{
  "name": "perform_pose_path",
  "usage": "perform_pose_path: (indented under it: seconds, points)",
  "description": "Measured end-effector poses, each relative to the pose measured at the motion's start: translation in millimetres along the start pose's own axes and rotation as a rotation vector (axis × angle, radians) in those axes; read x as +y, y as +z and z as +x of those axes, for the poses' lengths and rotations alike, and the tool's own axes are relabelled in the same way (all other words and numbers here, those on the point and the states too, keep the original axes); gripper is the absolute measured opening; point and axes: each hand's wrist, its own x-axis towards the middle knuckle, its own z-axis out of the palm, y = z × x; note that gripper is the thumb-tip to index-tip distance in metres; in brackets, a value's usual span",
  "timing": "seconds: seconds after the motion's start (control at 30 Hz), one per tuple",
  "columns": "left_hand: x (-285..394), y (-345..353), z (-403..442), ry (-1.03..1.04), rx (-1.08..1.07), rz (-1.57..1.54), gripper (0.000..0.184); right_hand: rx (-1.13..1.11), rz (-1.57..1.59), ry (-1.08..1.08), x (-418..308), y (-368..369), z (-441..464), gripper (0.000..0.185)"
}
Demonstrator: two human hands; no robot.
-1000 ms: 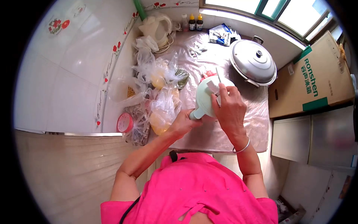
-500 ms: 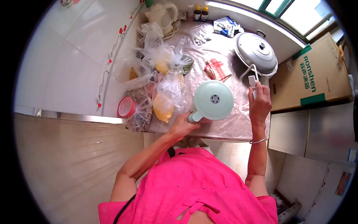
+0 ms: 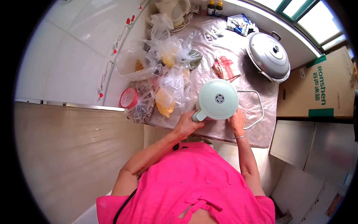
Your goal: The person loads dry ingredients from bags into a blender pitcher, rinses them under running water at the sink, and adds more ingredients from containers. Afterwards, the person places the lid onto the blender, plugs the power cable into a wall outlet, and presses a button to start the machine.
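A mint-green electric pot (image 3: 218,100) with a round lid and grey centre vent stands near the table's front edge. My left hand (image 3: 188,125) is closed around its side handle, which points toward me. On the other side, my right hand (image 3: 236,120) reaches low against the pot, its fingertips hidden beneath the lid's rim. The white power cord (image 3: 261,106) loops from behind the pot round to my right hand, where its end is hidden. Beyond the pot lies a folded red-checked cloth (image 3: 226,68).
Clear plastic bags (image 3: 171,82) of food and a pink-rimmed round container (image 3: 128,98) fill the table's left. A large lidded steel pan (image 3: 268,56) sits back right, beside a cardboard box (image 3: 317,89). A cream kettle (image 3: 173,11) and dark bottles (image 3: 215,8) stand behind.
My right hand has moved left and down with the cord, from near the pan to the pot's right side. My left hand stays on the handle. The view has shifted slightly.
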Motion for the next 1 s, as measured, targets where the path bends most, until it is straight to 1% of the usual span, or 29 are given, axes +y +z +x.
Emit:
perform_pose_path:
  seconds: [0.03, 0.13, 0.23, 0.27, 0.33, 0.4, 0.43, 0.47, 0.53, 0.6, 0.63, 0.7, 0.8, 0.83, 0.9, 0.93, 0.97, 1.0]
  points:
    - [-1, -1, 2, 0.003, -0.004, 0.01, 0.016, -0.072, 0.073, 0.012, -3, -10, 1, 0.044]
    - [3, -2, -1, -0.012, -0.031, 0.021, 0.02, -0.197, 0.223, -0.01, 1, -33, 5, 0.052]
    - [-3, -7, 3, -0.061, -0.034, 0.093, 0.022, -0.2, 0.252, -0.094, 14, -54, 16, 0.046]
    - [-2, -6, 0, -0.054, -0.035, 0.085, 0.022, -0.193, 0.319, -0.094, 15, -62, 18, 0.042]
    - [20, -1, -1, -0.03, -0.059, 0.063, 0.022, -0.163, 0.432, -0.078, 12, -101, 39, 0.036]
    - [9, -10, 0, -0.074, -0.142, 0.071, 0.023, -0.007, 0.53, -0.118, -14, -150, 53, 0.027]
    - [13, -12, 1, -0.09, -0.17, 0.067, 0.024, 0.016, 0.614, -0.077, -27, -172, 58, 0.025]
    - [16, -15, 3, -0.106, -0.198, 0.065, 0.025, 0.09, 0.648, -0.101, -38, -185, 60, 0.028]
    - [20, -20, 6, -0.108, -0.268, 0.104, 0.027, 0.205, 0.571, -0.233, -58, -208, 60, 0.041]
    - [26, -24, 5, -0.07, -0.305, 0.099, 0.027, 0.228, 0.516, -0.318, -90, -230, 53, 0.055]
    - [26, -25, 5, -0.045, -0.326, 0.095, 0.027, 0.215, 0.435, -0.409, -102, -231, 51, 0.06]
    - [29, -25, 7, 0.009, -0.369, 0.089, 0.029, 0.158, 0.26, -0.541, -131, -229, 39, 0.057]
    - [45, -29, 6, -0.081, -0.41, 0.454, 0.032, 0.098, 0.055, -0.757, -148, -209, 38, 0.047]
    - [48, -30, 7, -0.1, -0.404, 0.508, 0.032, 0.078, -0.012, -0.822, -152, -204, 41, 0.044]
    - [52, -26, 7, -0.143, -0.384, 0.611, 0.033, 0.041, -0.065, -0.908, -154, -207, 48, 0.026]
    - [46, -28, 8, -0.063, -0.39, 0.505, 0.033, 0.023, -0.088, -0.959, -155, -208, 53, 0.017]
    - [31, -30, 9, 0.015, -0.392, 0.397, 0.032, 0.023, -0.046, -0.986, -156, -208, 58, 0.009]
    - [20, -32, 9, 0.093, -0.392, 0.288, 0.031, -0.014, -0.086, -0.99, -159, -210, 59, 0.007]
